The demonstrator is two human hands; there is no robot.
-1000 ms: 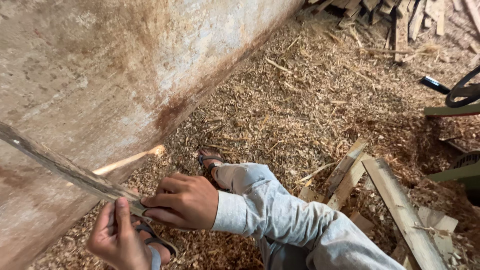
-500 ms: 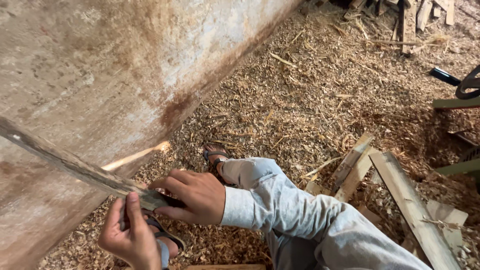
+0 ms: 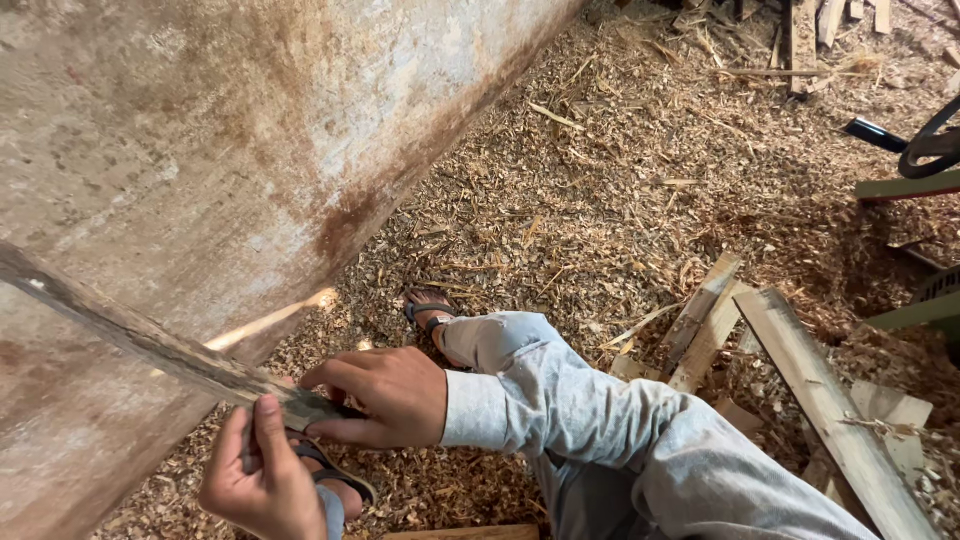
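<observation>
A long, dark, weathered strip (image 3: 130, 335) runs from the left edge down to my hands, lying across a large stained, pale slanting surface (image 3: 230, 140). My left hand (image 3: 258, 480) pinches the strip's near end between thumb and fingers at the bottom left. My right hand (image 3: 385, 395), in a grey sleeve, presses its fingers on the same end from the right. My knee in light grey trousers (image 3: 520, 350) is bent just beyond the hands. A sandalled foot (image 3: 430, 310) rests on the shavings; the other sandal (image 3: 335, 480) shows under my hands.
Wood shavings and sawdust (image 3: 620, 200) cover the ground. Loose planks (image 3: 830, 400) lie at the right, with shorter offcuts (image 3: 705, 320) beside them. More wood scraps (image 3: 800, 30) are piled at the top. A dark curved machine part (image 3: 930, 145) sits at the right edge.
Both hands have shifted slightly to the right along the strip's end and sit closer together; the view has moved a little the same way.
</observation>
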